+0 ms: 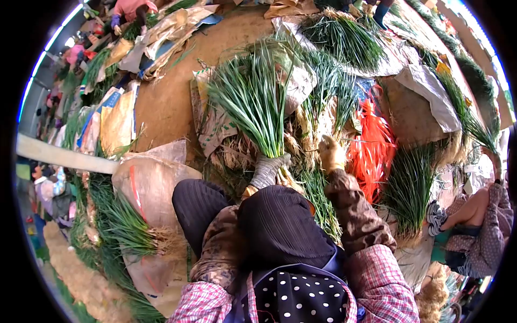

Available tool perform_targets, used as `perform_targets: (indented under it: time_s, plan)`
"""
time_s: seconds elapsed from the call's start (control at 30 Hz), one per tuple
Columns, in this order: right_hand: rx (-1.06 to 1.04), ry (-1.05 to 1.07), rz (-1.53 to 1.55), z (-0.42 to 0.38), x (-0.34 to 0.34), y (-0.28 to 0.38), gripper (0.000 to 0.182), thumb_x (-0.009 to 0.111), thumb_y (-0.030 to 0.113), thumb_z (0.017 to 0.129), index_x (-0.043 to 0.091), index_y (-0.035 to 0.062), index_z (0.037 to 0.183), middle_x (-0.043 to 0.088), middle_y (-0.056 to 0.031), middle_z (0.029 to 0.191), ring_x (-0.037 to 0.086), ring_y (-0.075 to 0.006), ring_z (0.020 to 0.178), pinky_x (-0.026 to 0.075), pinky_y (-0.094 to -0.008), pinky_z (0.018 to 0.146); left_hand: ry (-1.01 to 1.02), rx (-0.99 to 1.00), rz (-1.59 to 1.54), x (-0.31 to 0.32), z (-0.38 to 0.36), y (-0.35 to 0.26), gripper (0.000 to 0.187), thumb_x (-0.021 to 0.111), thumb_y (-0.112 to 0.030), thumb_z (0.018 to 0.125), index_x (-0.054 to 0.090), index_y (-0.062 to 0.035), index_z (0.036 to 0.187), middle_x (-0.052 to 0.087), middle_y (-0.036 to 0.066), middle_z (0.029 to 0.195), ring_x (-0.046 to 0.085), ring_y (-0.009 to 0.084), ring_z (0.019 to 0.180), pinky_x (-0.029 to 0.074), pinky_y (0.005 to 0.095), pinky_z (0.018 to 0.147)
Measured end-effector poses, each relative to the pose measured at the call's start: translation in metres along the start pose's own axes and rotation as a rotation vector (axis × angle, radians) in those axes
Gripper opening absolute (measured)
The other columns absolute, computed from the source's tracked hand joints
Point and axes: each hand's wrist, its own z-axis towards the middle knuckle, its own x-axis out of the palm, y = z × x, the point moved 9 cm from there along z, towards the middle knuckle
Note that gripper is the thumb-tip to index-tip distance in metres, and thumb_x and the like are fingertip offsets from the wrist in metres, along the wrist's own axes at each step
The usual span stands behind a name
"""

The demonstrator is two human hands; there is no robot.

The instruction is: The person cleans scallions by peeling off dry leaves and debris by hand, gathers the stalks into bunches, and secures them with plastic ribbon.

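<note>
My left hand (267, 169), in a grey knit glove, is shut around the base of a thick bunch of green chives (254, 96) that fans upward and away from me. My right hand (330, 153), in a yellowish glove, is closed among loose chives and dry husks (308, 125) just right of the bunch; what it grips is hard to tell. Both hands work just past my knees in dark trousers (280, 220).
A heap of orange plastic ties (372, 144) lies right of my right hand. More chive bundles lie at the right (410, 189), left (132, 230) and far back (344, 37). Sacks (148, 180) cover the dirt floor. Another person (479, 223) sits at the right.
</note>
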Motion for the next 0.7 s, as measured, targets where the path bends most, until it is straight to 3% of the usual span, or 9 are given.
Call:
perform_targets:
  time_s: [0.07,0.13,0.23,0.33,0.4,0.47,0.53,0.67,0.7]
  plan:
    - [0.046,0.102,0.024,0.028,0.012,-0.004,0.029,0.065,0.021,0.083,0.063,0.0109,0.110,0.068,-0.0124,0.089,0.064,-0.0198,0.079,0.052,-0.0323,0.075,-0.002,-0.014,-0.007,0.001,-0.001,0.001,0.027,0.077,-0.009,0.072,0.066,0.0002,0.094,0.065,0.009,0.098,0.059,0.0184,0.066,0.050,0.0325,0.058]
    - [0.034,0.118,-0.021,0.047,0.026,-0.009,0.027,0.071,0.027,0.081,0.068,0.0062,0.097,0.069,-0.0101,0.082,0.064,-0.0166,0.069,0.052,-0.0277,0.066,-0.001,-0.028,-0.019,0.000,-0.004,0.002,0.027,0.077,-0.009,0.071,0.066,0.0001,0.094,0.065,0.009,0.098,0.060,0.0182,0.066,0.050,0.0320,0.057]
    - [-0.062,0.136,0.081,0.023,0.017,0.011,0.030,0.070,0.026,0.081,0.067,0.0030,0.099,0.069,-0.0104,0.082,0.064,-0.0160,0.068,0.052,-0.0275,0.065,0.009,-0.026,-0.039,0.003,-0.005,0.004,0.026,0.077,-0.008,0.071,0.066,-0.0001,0.094,0.066,0.009,0.098,0.060,0.0181,0.065,0.051,0.0314,0.056]
    - [-0.368,0.028,0.128,-0.040,-0.001,0.043,0.021,0.066,0.026,0.083,0.067,0.0083,0.095,0.069,-0.0112,0.078,0.065,-0.0170,0.066,0.052,-0.0296,0.061,0.046,0.070,-0.073,0.004,-0.001,0.006,0.026,0.077,-0.008,0.071,0.066,-0.0005,0.094,0.066,0.005,0.092,0.059,0.0160,0.064,0.049,0.0297,0.056]
    - [-0.337,0.318,0.425,-0.079,0.020,0.048,0.017,0.064,0.019,0.085,0.065,0.0043,0.093,0.068,-0.0116,0.075,0.066,-0.0168,0.066,0.052,-0.0264,0.060,0.126,0.242,-0.023,0.012,0.002,0.000,0.027,0.078,-0.008,0.071,0.066,-0.0011,0.094,0.066,0.003,0.087,0.060,0.0142,0.069,0.049,0.0286,0.061]
    - [-0.611,0.266,0.163,-0.109,0.020,0.063,0.019,0.063,0.020,0.086,0.065,0.0032,0.095,0.068,-0.0106,0.074,0.066,-0.0167,0.067,0.052,-0.0273,0.062,0.065,-0.013,-0.108,0.009,-0.003,0.018,0.026,0.079,-0.011,0.069,0.066,-0.0043,0.090,0.065,0.003,0.083,0.060,0.0137,0.073,0.050,0.0288,0.066]
    - [-0.342,0.554,0.315,-0.113,0.029,0.066,0.044,0.058,0.039,0.088,0.061,-0.0005,0.107,0.068,-0.0161,0.092,0.066,-0.0229,0.087,0.052,-0.0321,0.076,0.024,-0.117,0.074,0.004,0.000,0.022,0.030,0.081,-0.015,0.067,0.065,-0.0022,0.090,0.066,0.006,0.084,0.060,0.0162,0.072,0.050,0.0307,0.068]
    - [-0.252,0.372,0.419,-0.065,0.023,0.072,0.072,0.045,0.060,0.087,0.049,-0.0015,0.124,0.057,-0.0204,0.119,0.056,-0.0269,0.107,0.045,-0.0380,0.090,-0.116,0.035,0.600,-0.013,0.030,0.016,0.048,0.082,-0.027,0.066,0.062,0.0029,0.097,0.067,0.011,0.087,0.061,0.0210,0.072,0.050,0.0348,0.069]
    - [-0.137,0.426,0.465,-0.064,0.015,0.091,0.069,0.051,0.057,0.086,0.049,0.0004,0.125,0.059,-0.0190,0.116,0.058,-0.0263,0.102,0.047,-0.0381,0.087,-0.115,-0.090,0.731,-0.017,0.043,0.026,0.043,0.079,-0.024,0.070,0.062,-0.0009,0.102,0.067,0.012,0.090,0.062,0.0224,0.074,0.050,0.0357,0.070]
